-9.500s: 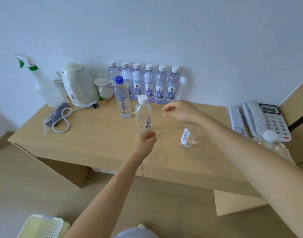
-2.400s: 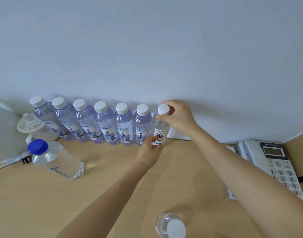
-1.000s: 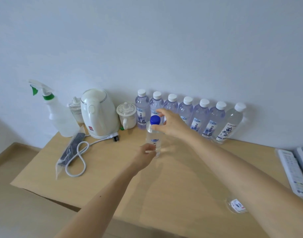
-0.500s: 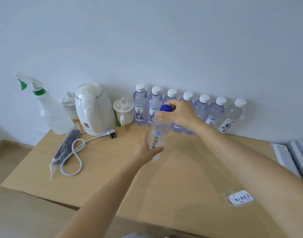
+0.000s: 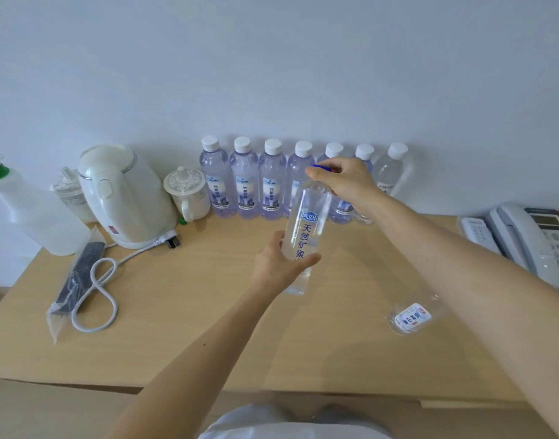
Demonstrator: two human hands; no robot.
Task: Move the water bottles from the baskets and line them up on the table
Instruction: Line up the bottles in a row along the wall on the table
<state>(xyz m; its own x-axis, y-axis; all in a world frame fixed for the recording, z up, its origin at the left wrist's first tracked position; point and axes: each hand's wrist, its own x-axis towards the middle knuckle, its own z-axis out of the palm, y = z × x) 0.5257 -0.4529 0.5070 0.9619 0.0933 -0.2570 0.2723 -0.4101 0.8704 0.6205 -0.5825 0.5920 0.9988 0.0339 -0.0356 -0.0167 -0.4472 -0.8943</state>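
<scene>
The left hand curls round the lower body of the blue-capped bottle while the right hand pinches its cap. The bottle is held nearly upright, apparently lifted off the table, just in front of the row of bottles by the wall. The row's open end lies to the right, nearer the right hand.
</scene>
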